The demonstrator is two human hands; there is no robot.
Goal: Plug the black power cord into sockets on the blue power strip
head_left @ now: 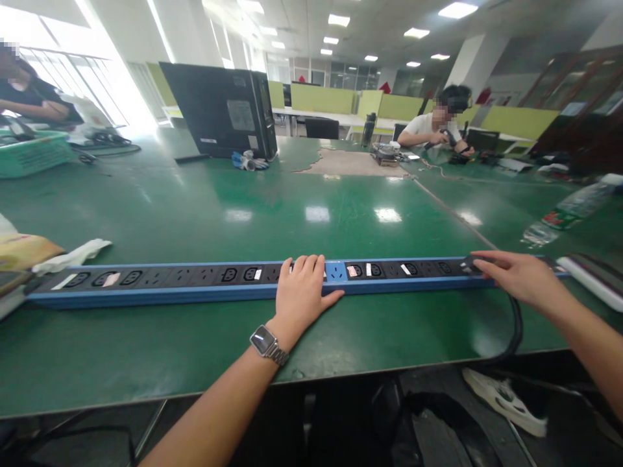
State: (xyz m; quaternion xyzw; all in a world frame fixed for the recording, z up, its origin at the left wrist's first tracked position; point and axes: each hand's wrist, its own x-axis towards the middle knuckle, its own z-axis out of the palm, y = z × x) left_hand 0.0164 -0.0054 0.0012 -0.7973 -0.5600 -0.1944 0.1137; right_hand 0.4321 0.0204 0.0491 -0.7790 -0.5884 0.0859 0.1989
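Note:
A long blue power strip (160, 295) with black sockets lies across the green table, near its front edge. My left hand (302, 292) rests over the strip's middle, fingers wrapped across the top and thumb along the front side, beside a blue socket (335, 272). A watch (265, 341) is on the left wrist. Toward the strip's right end, my right hand (511, 272) pinches a dark plug at a socket; whether the plug is fully seated cannot be made out. A thick black cable (518, 327) runs down from under that hand and bends along the table edge.
A black computer case (228, 110) and gloves (250, 161) stand beyond the strip. A plastic bottle (569, 211) and a white-edged device (594, 282) lie right. A green basket (36, 155) is far left. Two people sit at the table's far sides.

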